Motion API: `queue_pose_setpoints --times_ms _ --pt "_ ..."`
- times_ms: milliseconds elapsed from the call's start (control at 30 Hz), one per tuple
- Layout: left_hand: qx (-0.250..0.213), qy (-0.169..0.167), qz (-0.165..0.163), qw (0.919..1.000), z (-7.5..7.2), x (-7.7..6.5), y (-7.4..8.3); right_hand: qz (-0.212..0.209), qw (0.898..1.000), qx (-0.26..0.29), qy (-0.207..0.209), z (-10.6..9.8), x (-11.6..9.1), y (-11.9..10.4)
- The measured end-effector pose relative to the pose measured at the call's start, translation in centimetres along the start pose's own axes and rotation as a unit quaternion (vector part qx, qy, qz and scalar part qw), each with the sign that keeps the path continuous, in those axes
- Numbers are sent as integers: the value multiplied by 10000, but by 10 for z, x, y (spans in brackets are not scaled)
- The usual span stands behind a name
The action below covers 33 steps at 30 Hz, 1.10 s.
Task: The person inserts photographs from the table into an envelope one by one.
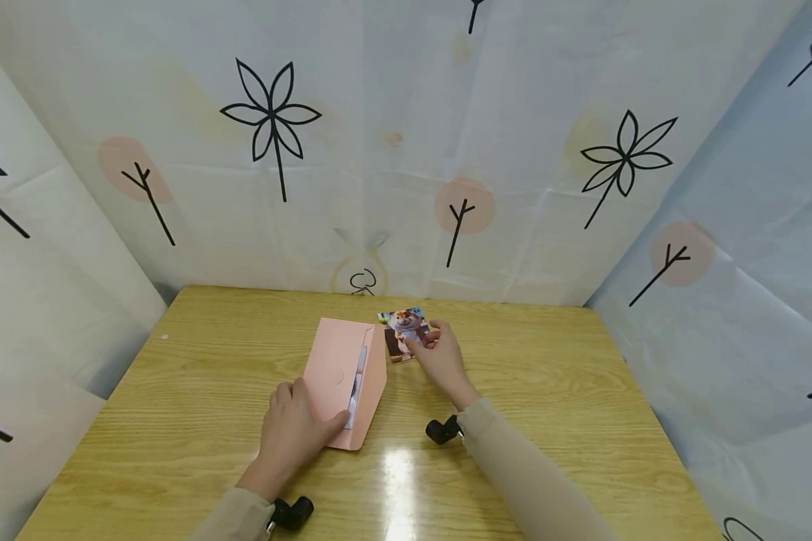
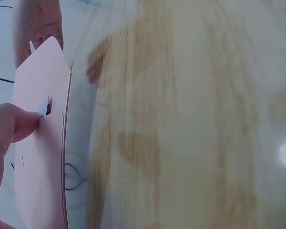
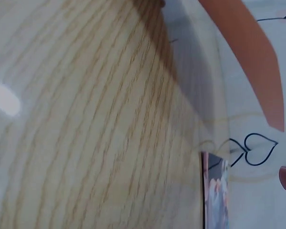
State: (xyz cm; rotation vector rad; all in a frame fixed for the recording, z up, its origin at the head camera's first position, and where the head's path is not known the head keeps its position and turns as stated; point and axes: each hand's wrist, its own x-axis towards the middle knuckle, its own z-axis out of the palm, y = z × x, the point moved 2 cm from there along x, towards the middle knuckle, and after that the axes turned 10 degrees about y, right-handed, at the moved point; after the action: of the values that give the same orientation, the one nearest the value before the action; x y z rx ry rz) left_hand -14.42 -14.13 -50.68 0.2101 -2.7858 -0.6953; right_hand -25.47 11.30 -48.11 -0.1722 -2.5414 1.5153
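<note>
A pink envelope (image 1: 334, 357) is tilted over the wooden table, its flap (image 1: 374, 383) open on the right. My left hand (image 1: 294, 424) grips its lower left part, the thumb across the front. That thumb (image 2: 21, 124) lies at the opening in the left wrist view. A pale item with a dark patch (image 1: 356, 385) shows inside the opening. To the right of the envelope, my right hand (image 1: 443, 357) pinches a colourful picture card (image 1: 402, 324) of a furry cartoon animal. In the right wrist view the card (image 3: 217, 195) appears nearly edge-on, with the envelope flap (image 3: 252, 57) above it.
The wood-grain table (image 1: 548, 391) carries a bright light reflection near its front. A white curtain (image 1: 379, 150) with drawn plants hangs behind and along both sides. Black wrist cameras (image 1: 294, 514) sit on both wrists. A small white speck (image 1: 164, 337) lies at the far left.
</note>
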Motion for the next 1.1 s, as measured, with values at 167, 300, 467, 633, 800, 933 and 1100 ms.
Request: queue_pose_setpoints --times_ms 167,300,467,633,800,933,1100 --pt "-20 21 19 10000 0 1 -1 213 9998 16 60 6 10 9" --pt "-23 63 36 10000 1 1 -1 378 9990 -105 203 11 16 14" --pt "-7 48 23 10000 2 2 -3 569 9965 -457 418 15 19 20" --pt "-8 25 2 10000 2 3 -3 651 9930 -842 510 18 23 21" --pt "-13 32 2 10000 0 3 -2 747 9909 -1018 459 16 24 19" --pt "-27 76 21 10000 0 3 -3 740 9891 -1198 433 15 23 19" --pt "-4 119 51 9999 -1 3 -3 724 9881 -1309 345 15 21 20"
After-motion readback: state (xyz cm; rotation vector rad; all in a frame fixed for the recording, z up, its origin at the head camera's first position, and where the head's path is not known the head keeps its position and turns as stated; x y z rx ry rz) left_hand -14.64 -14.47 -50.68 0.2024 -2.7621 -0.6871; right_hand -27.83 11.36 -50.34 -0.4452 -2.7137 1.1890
